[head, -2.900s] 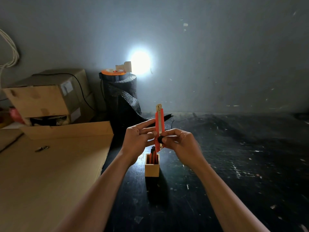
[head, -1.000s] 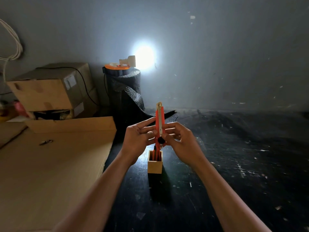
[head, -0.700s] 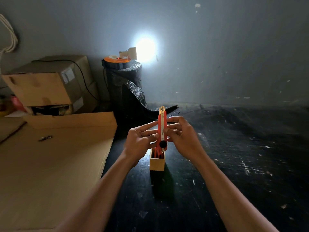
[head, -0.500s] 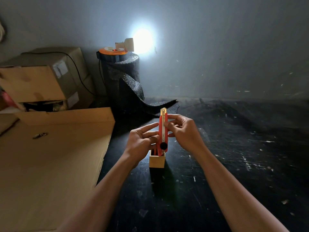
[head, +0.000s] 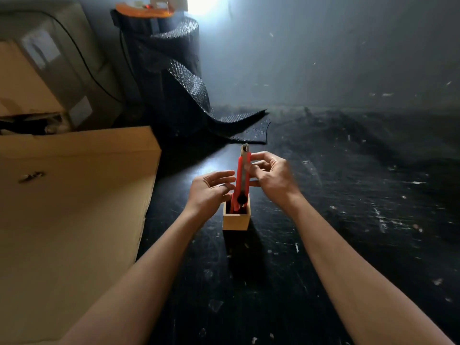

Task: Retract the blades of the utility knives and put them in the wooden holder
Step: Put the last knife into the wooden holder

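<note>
Standing tail-down in the wooden holder [head: 235, 218], just below both hands, the red utility knife [head: 242, 181] was pinched near its top by the right hand [head: 270, 173]. The left hand [head: 209, 191] was held loose beside it, gripping nothing. Tipping was judged possible if released off-vertical, since the knife stood tall above the small holder.

Right hand [head: 273, 175] pinches red utility knife [head: 242, 175] upright in wooden holder [head: 236, 221]; left hand [head: 211, 190] beside, fingers loose.

Dim, softly blurred wide-angle view; one glaring lamp [head: 201, 3] backlights, casting shadows toward the camera.
</note>
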Demonstrator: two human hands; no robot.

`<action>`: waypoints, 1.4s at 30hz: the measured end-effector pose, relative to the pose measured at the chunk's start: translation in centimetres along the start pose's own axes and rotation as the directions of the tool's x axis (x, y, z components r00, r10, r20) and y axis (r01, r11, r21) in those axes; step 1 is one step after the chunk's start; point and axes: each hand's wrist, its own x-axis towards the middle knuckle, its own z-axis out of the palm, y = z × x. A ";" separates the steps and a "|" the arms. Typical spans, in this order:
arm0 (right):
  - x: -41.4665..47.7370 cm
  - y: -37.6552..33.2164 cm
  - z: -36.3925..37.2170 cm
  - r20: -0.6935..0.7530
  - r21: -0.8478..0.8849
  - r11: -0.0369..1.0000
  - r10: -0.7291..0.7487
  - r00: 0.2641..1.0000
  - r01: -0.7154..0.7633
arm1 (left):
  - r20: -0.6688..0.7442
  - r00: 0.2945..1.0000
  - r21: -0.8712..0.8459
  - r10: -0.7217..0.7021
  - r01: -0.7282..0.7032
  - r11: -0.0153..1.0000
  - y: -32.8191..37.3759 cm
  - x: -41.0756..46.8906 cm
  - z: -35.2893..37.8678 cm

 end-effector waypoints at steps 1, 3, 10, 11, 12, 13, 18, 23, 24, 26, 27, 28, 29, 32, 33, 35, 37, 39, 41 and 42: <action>0.4 0.5 0.1 -0.001 -0.002 1.000 0.009 1.000 -0.009 | -0.020 1.000 0.017 -0.011 0.011 1.000 -0.6 0.5 -0.3; 1.2 1.7 0.3 -0.011 -0.015 1.000 0.024 1.000 -0.024 | -0.045 0.998 0.053 -0.042 0.045 0.998 -2.0 1.6 -1.0; 3.3 6.7 0.6 -0.073 -0.120 0.991 0.053 0.996 -0.062 | -0.036 0.989 0.236 -0.142 0.147 0.961 -7.0 3.5 -1.6; 3.5 7.3 0.7 -0.078 -0.128 0.989 0.058 0.995 -0.068 | -0.029 0.988 0.248 -0.153 0.155 0.956 -7.4 3.6 -1.3; 3.6 8.0 0.8 -0.082 -0.140 0.987 0.061 0.995 -0.072 | -0.024 0.987 0.256 -0.160 0.161 0.953 -7.7 3.7 -1.1; 3.7 8.6 0.9 -0.087 -0.151 0.986 0.064 0.994 -0.077 | -0.022 0.986 0.264 -0.166 0.166 0.950 -8.0 3.8 -0.9; 3.9 10.8 1.2 -0.086 -0.153 0.981 0.104 0.991 -0.116 | -0.042 0.984 0.310 -0.175 0.180 0.934 -9.4 4.0 -0.3; 3.8 11.4 1.3 -0.051 -0.150 0.981 0.120 0.992 -0.126 | -0.051 0.987 0.316 -0.155 0.163 0.935 -10.3 4.1 -0.5; 3.8 11.5 1.2 -0.048 -0.153 0.980 0.121 0.991 -0.127 | -0.052 0.986 0.318 -0.157 0.165 0.933 -10.5 4.1 -0.5; 3.5 11.6 1.2 -0.048 -0.179 0.976 0.121 0.992 -0.128 | -0.061 0.985 0.325 -0.159 0.170 0.930 -10.6 4.1 -0.5; 3.3 11.7 1.3 -0.050 -0.194 0.972 0.125 0.991 -0.133 | -0.068 0.985 0.322 -0.158 0.172 0.931 -10.7 4.1 -0.5; 3.1 11.8 1.3 -0.054 -0.205 0.969 0.130 0.990 -0.139 | -0.074 0.985 0.313 -0.159 0.174 0.934 -10.8 4.2 -0.5; 2.9 11.8 1.3 -0.059 -0.214 0.966 0.135 0.989 -0.144 | -0.076 0.983 0.310 -0.165 0.181 0.934 -10.9 4.2 -0.5; 2.8 11.8 1.4 -0.068 -0.252 0.959 0.118 0.991 -0.131 | -0.069 0.983 0.317 -0.168 0.182 0.931 -11.2 4.3 -0.5; 2.8 11.7 1.4 -0.071 -0.279 0.952 0.114 0.991 -0.130 | -0.066 0.984 0.320 -0.163 0.175 0.931 -11.2 4.2 -0.5; 2.8 11.8 1.4 -0.076 -0.324 0.937 0.112 0.991 -0.131 | -0.066 0.986 0.324 -0.156 0.169 0.931 -11.3 4.2 -0.5; 2.6 12.1 1.3 -0.093 -0.370 0.920 0.106 0.990 -0.134 | -0.064 0.985 0.320 -0.161 0.173 0.932 -11.3 4.2 -0.5; 2.4 12.2 1.4 -0.116 -0.391 0.908 0.114 0.987 -0.150 | -0.060 0.986 0.320 -0.158 0.169 0.932 -11.3 4.2 -0.5; 2.2 12.2 1.4 -0.141 -0.403 0.899 0.124 0.982 -0.171 | -0.056 0.987 0.323 -0.152 0.162 0.932 -11.2 4.2 -0.5; 2.3 12.3 1.3 -0.150 -0.410 0.895 0.121 0.981 -0.173 | -0.055 0.986 0.318 -0.157 0.166 0.933 -11.2 4.2 -0.4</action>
